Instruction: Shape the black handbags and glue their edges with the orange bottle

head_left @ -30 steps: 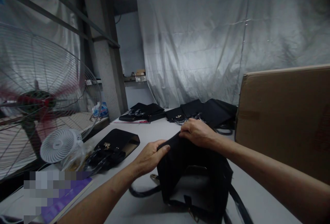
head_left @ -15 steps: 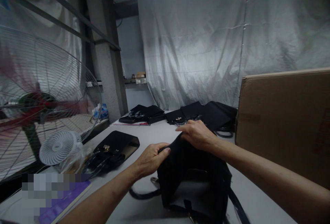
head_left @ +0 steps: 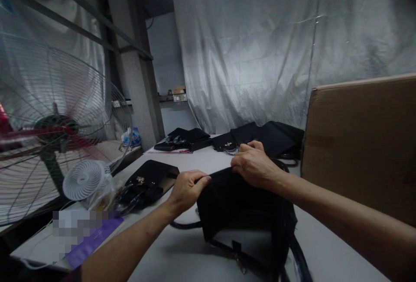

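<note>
A black handbag (head_left: 243, 212) lies on the white table (head_left: 182, 251) right in front of me, its straps trailing to the left and lower right. My left hand (head_left: 186, 189) pinches the bag's upper left edge, fingers curled over the fabric. My right hand (head_left: 255, 165) is closed on the top far edge of the same bag. Both forearms reach in from the bottom of the view.
Another black bag (head_left: 151, 180) with a gold clasp lies to the left beside a small white fan (head_left: 84, 180). A big standing fan (head_left: 55, 128) spins at far left. More black bags (head_left: 256, 137) are piled at the back. A large cardboard box (head_left: 360, 143) stands on the right.
Both hands have kept their hold on the bag and shifted its top edge slightly up and right; my right hand curled tighter. The view has drifted a little.
</note>
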The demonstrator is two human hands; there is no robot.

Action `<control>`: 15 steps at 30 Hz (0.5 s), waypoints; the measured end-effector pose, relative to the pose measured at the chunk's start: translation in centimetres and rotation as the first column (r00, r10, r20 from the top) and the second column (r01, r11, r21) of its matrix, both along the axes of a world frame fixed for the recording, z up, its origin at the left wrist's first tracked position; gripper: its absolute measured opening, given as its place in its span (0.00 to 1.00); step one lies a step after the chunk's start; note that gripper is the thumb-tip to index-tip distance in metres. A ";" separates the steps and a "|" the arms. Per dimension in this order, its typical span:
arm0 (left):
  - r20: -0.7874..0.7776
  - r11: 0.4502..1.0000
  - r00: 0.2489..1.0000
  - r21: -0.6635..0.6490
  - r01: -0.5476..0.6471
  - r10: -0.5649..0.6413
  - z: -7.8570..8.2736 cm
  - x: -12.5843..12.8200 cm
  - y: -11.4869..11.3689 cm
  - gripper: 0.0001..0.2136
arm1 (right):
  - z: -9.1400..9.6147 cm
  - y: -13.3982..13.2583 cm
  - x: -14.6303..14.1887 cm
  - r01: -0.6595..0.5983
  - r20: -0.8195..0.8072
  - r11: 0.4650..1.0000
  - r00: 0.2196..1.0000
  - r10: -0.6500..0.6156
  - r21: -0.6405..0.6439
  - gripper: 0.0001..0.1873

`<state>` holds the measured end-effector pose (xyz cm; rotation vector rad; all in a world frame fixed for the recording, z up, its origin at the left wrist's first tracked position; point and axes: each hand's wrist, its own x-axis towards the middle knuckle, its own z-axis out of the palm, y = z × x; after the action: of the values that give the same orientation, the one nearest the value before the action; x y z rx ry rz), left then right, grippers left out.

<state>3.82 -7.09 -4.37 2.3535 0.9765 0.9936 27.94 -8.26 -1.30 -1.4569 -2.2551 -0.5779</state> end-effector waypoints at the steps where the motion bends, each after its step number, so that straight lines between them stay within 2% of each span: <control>1: -0.021 0.999 0.999 0.034 -0.027 0.028 0.2 0.0 0.1 0.16 | 0.0 0.0 0.0 0.005 0.000 1.000 1.000 -0.005 -0.009 0.09; 3: -0.115 0.999 0.992 0.011 -0.049 0.050 1.2 0.1 0.6 0.16 | -0.1 -0.1 -0.1 0.019 0.003 0.999 1.000 -0.019 -0.037 0.09; 6: -0.319 0.997 0.947 -0.072 -0.001 -0.022 3.4 1.1 1.5 0.15 | 0.1 -0.3 -0.4 0.042 0.010 0.997 0.999 -0.042 -0.064 0.09; 9: -0.419 0.994 0.903 0.001 0.106 -0.096 5.4 3.5 1.7 0.12 | 0.4 -0.6 -1.0 0.040 0.026 0.997 0.999 -0.038 -0.072 0.09; 12: -0.462 0.986 0.878 0.043 0.164 -0.126 6.1 6.0 1.6 0.09 | 0.4 -0.8 -1.3 0.034 0.034 0.997 0.999 -0.031 -0.069 0.09; 15: -0.450 0.986 0.882 0.015 0.164 -0.139 5.7 7.1 1.6 0.12 | 0.3 -1.0 -0.7 0.047 0.012 0.997 0.999 -0.046 -0.065 0.07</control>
<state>10.95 -5.46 1.34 2.7212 0.9062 0.4228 27.29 -9.30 -1.03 -1.5450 -2.2729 -0.5314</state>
